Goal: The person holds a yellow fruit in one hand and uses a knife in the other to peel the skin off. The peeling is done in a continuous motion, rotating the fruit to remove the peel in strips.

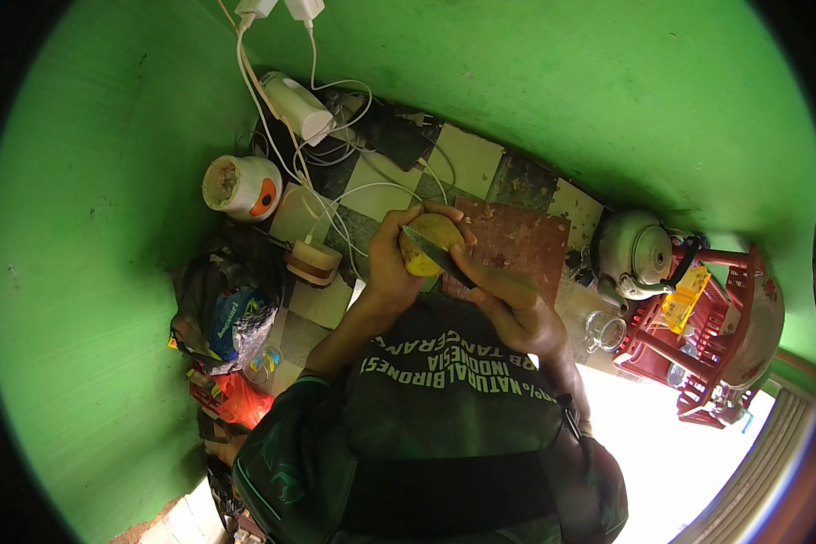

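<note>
My left hand point(389, 262) cups a round yellow fruit point(442, 230) with brownish specks, its fingers wrapped over the far side. A small dark-bladed knife point(436, 255) is in my right hand point(520, 309), its handle hidden in the grip. The blade lies slantwise across the fruit's upper face, its tip toward the upper left. Whether the edge has entered the skin I cannot tell. Both hands are raised in front of my dark printed shirt. Just beyond them to the right, a reddish-brown board point(517, 238) rests on the checkered tiles.
White cables run on the left near a plug adapter point(313, 262), a white appliance base point(253, 189) and a dark flat device point(396, 139). A black plastic bag point(200, 306) stands at left. At right are a metal kettle point(631, 248), a glass mug point(605, 331) and a red dish rack point(653, 340).
</note>
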Demonstrator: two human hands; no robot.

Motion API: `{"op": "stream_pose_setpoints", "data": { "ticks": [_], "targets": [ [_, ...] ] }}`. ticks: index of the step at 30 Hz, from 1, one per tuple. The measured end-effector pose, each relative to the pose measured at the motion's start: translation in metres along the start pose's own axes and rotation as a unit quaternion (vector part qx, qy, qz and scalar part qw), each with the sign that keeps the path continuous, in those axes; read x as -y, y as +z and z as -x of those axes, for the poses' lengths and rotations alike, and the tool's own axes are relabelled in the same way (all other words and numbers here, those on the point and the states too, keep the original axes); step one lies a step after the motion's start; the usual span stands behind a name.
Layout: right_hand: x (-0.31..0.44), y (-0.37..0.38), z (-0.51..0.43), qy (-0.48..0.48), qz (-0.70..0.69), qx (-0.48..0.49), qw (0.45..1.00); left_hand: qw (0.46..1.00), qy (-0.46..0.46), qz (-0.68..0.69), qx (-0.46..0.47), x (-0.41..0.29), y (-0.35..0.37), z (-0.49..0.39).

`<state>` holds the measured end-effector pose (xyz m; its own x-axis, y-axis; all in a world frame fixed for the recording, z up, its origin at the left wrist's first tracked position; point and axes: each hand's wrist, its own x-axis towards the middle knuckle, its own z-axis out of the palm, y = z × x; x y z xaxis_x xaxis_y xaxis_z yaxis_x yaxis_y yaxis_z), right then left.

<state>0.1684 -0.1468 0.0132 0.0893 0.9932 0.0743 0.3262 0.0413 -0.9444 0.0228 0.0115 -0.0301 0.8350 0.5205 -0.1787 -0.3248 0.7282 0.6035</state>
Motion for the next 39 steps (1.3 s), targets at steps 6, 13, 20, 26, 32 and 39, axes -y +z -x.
{"op": "stream_pose_setpoints", "data": {
  "ticks": [6,13,20,26,32,39],
  "targets": [
    [0.002,0.001,0.001,0.006,-0.024,0.0,1.0,1.0,0.004,-0.015,-0.007,0.002,-0.001,-0.001],
    [-0.001,0.0,0.0,0.001,-0.012,0.009,1.0,0.998,0.027,-0.042,-0.031,0.005,0.003,0.0],
    [-0.011,0.005,0.001,-0.017,-0.022,-0.011,1.0,0.999,0.009,-0.019,-0.044,0.002,0.006,0.002],
    [-0.006,0.008,0.002,-0.006,-0.047,-0.041,0.998,0.998,0.012,-0.046,-0.043,-0.001,0.007,0.001],
    [-0.011,0.009,0.003,-0.014,-0.02,-0.037,0.999,0.997,0.019,-0.062,-0.045,-0.001,0.009,0.003],
    [-0.009,0.013,0.0,-0.047,0.071,-0.057,0.995,0.996,0.035,-0.068,-0.045,0.0,0.007,0.003]
  ]
}}
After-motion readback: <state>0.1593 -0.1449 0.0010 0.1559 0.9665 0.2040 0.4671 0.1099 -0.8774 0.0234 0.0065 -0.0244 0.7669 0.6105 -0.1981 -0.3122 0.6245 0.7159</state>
